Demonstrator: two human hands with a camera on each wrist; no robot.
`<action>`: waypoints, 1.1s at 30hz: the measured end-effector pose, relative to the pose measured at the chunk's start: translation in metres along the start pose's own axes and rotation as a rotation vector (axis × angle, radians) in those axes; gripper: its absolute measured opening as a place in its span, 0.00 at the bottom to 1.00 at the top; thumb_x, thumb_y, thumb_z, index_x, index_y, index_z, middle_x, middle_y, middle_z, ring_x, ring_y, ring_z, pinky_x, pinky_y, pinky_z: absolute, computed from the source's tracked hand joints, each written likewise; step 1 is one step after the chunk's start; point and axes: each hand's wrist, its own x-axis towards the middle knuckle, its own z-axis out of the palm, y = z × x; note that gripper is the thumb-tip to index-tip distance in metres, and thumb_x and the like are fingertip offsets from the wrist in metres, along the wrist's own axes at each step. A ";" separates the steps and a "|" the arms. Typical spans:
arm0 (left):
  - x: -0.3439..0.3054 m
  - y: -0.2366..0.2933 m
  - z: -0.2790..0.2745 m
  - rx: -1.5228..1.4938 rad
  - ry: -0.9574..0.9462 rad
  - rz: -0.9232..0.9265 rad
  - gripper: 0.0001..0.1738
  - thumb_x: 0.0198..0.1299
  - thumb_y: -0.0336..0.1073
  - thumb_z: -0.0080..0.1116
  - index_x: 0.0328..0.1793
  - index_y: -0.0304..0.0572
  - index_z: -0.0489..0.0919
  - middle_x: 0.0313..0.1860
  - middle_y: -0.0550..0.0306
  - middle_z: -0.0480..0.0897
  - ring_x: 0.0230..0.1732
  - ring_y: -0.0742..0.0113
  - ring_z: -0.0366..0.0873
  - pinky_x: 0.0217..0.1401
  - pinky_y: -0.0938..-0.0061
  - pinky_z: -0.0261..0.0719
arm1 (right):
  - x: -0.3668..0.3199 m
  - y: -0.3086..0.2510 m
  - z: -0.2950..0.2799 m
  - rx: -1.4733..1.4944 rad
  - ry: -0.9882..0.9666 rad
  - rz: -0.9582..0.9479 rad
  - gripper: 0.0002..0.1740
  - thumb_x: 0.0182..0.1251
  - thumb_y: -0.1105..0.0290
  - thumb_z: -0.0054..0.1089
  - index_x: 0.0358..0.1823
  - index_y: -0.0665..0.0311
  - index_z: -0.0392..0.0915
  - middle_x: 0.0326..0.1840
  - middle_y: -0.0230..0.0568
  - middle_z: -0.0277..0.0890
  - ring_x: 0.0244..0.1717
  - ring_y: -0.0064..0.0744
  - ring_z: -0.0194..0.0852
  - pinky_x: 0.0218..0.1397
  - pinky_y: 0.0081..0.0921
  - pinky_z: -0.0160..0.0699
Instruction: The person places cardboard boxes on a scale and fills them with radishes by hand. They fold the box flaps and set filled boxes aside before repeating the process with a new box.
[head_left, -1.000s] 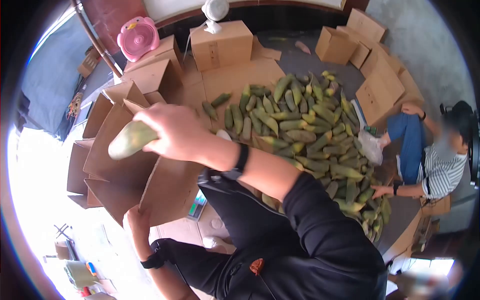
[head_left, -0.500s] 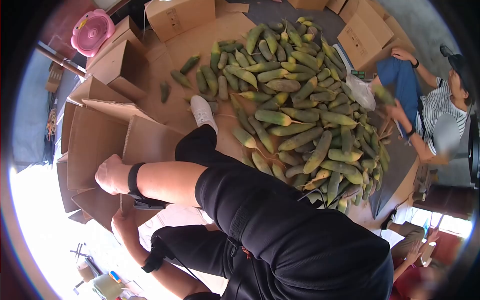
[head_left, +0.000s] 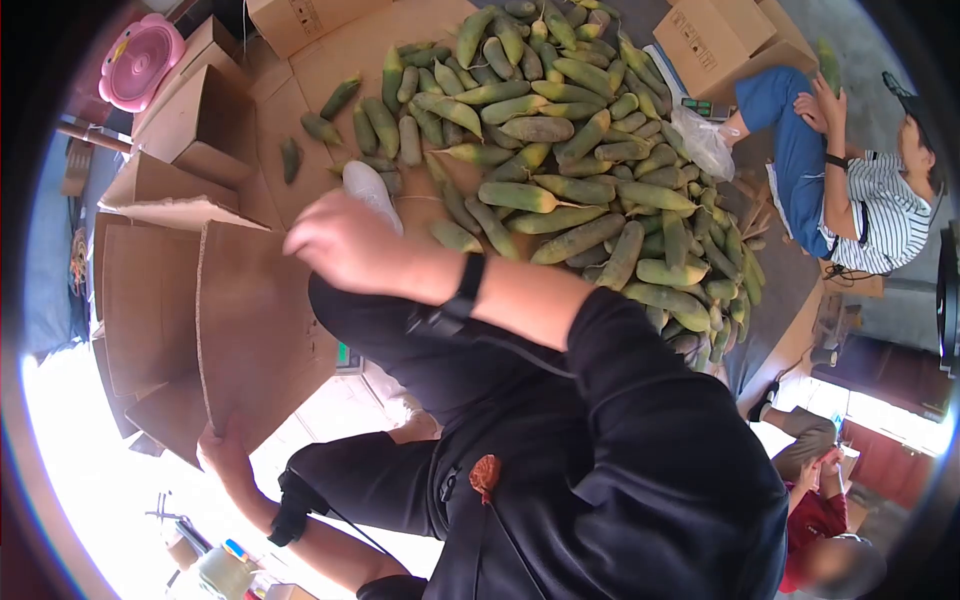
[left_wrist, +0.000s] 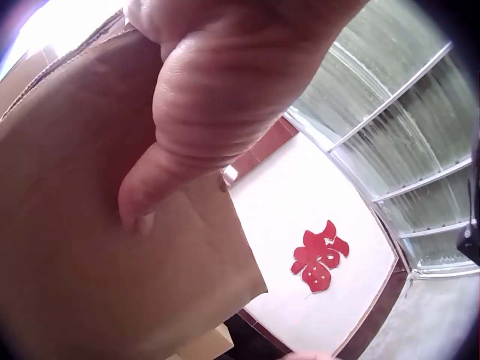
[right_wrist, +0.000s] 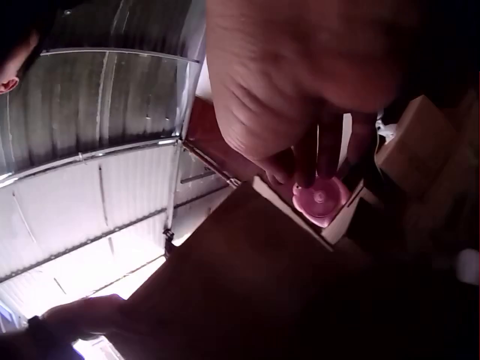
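My left hand (head_left: 225, 462) grips the edge of an upright flap of an open cardboard box (head_left: 150, 290) at the left. In the left wrist view its thumb lies along the face of the flap (left_wrist: 82, 262), while the other fingers are hidden. My right hand (head_left: 350, 245), blurred in the head view, hangs beside the box above my white shoe (head_left: 370, 188). The right wrist view shows nothing in it, with the fingers (right_wrist: 328, 146) apart and loosely bent. A large heap of green radishes (head_left: 540, 195) spreads over the floor to the right.
More cardboard boxes stand at the back, with a pink fan (head_left: 142, 62) by them. A seated person in a striped shirt (head_left: 890, 215) holds a radish across the heap. Another person (head_left: 820, 510) sits at lower right. A green-lit display (head_left: 345, 355) shows under the box flap.
My right hand carried a radish to the box, reached inside, and has come back out without it. The left hand has stayed at the flap. The person opposite has lifted a radish.
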 end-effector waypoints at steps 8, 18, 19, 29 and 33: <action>0.010 -0.026 0.009 -0.054 0.042 0.080 0.15 0.47 0.39 0.62 0.37 0.35 0.83 0.17 0.61 0.74 0.21 0.75 0.67 0.28 0.75 0.66 | -0.196 0.117 -0.211 -0.974 -0.754 0.688 0.09 0.51 0.73 0.51 0.34 0.62 0.78 0.37 0.48 0.77 0.44 0.50 0.73 0.44 0.44 0.73; 0.010 -0.034 0.012 -0.127 0.021 0.063 0.15 0.49 0.36 0.63 0.41 0.34 0.82 0.24 0.61 0.79 0.25 0.76 0.70 0.32 0.77 0.69 | -0.330 0.081 -0.242 -1.051 -1.389 0.737 0.14 0.56 0.65 0.52 0.46 0.49 0.75 0.50 0.32 0.70 0.57 0.36 0.61 0.51 0.49 0.63; 0.009 -0.033 0.012 -0.137 0.034 0.056 0.15 0.49 0.36 0.63 0.41 0.34 0.82 0.24 0.61 0.79 0.25 0.76 0.70 0.32 0.77 0.69 | -0.341 0.084 -0.238 -1.062 -1.381 0.676 0.14 0.57 0.64 0.50 0.46 0.49 0.76 0.51 0.32 0.70 0.58 0.35 0.60 0.53 0.50 0.62; -0.001 -0.008 0.005 -0.083 0.004 -0.036 0.10 0.49 0.31 0.58 0.35 0.30 0.79 0.19 0.60 0.73 0.22 0.76 0.67 0.28 0.77 0.67 | -0.406 0.101 -0.245 -1.165 -1.352 0.443 0.11 0.57 0.62 0.45 0.35 0.48 0.79 0.40 0.27 0.70 0.51 0.34 0.62 0.54 0.55 0.59; -0.005 -0.007 0.007 -0.018 0.067 -0.009 0.11 0.46 0.32 0.59 0.34 0.31 0.79 0.19 0.53 0.74 0.22 0.69 0.70 0.29 0.73 0.68 | -0.398 0.104 -0.240 -1.186 -1.479 0.437 0.13 0.59 0.60 0.46 0.36 0.45 0.82 0.42 0.25 0.71 0.52 0.33 0.62 0.56 0.51 0.56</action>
